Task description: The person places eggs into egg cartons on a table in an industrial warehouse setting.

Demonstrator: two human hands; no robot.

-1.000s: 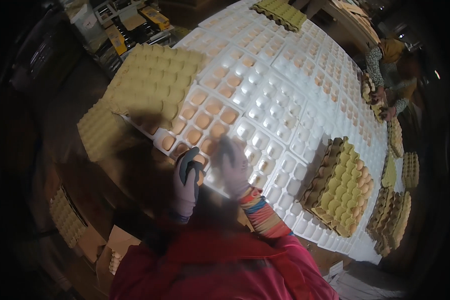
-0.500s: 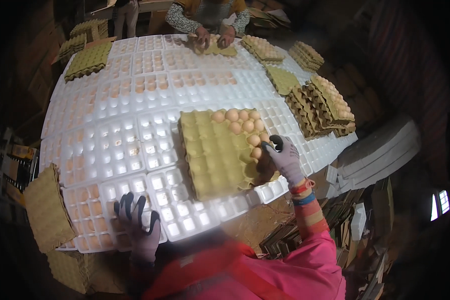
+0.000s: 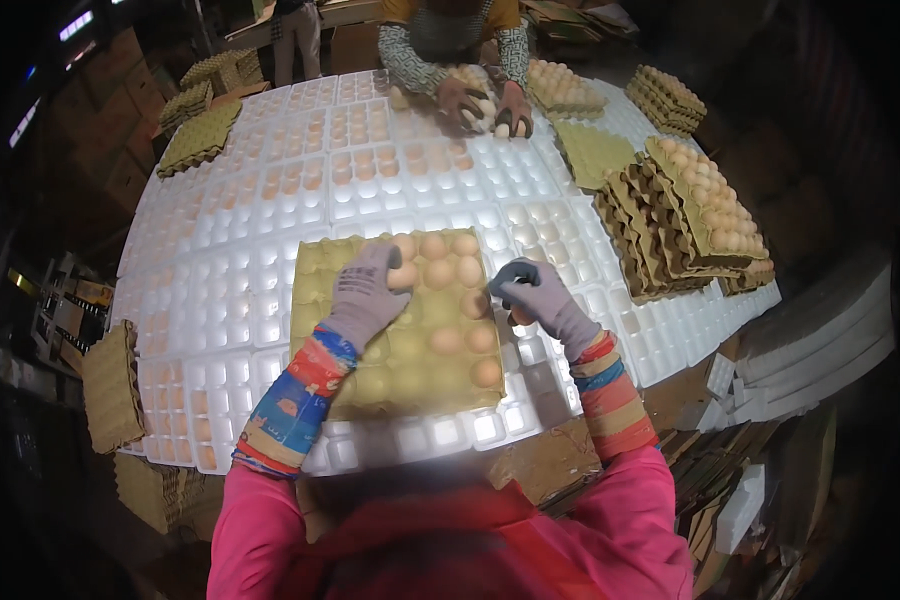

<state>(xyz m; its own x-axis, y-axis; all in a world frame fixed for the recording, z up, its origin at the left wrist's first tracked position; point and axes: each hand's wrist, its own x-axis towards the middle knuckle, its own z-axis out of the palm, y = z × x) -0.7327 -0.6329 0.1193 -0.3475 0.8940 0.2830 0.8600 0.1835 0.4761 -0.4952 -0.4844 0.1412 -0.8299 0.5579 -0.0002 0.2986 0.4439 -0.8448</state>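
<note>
A yellow-green pulp egg tray [image 3: 355, 385] lies in front of me on white foam egg trays, with brown eggs [image 3: 438, 272] in its far and right cups and bare cups elsewhere. My left hand [image 3: 365, 290], in a grey-purple glove with dark fingertips, reaches over the tray with its fingers closed on an egg [image 3: 402, 276]. Just off the tray's right edge is my right hand [image 3: 543, 297], gloved the same way. Its fingers curl round an egg [image 3: 520, 316], which shows partly beneath them, above the foam trays.
White foam trays [image 3: 225, 285] cover the table, some holding eggs. Loaded and stacked pulp trays [image 3: 705, 205] stand at the right; more pulp trays [image 3: 198, 135] lie far left. Across the table, a co-worker's hands [image 3: 485, 108] handle eggs. Foam sheets [image 3: 790, 340] lie beyond the right edge.
My left hand has moved from the near-left foam trays onto the pulp tray and closed on an egg. My right hand, by the tray's right side, now has an egg under its fingers. The view has shifted.
</note>
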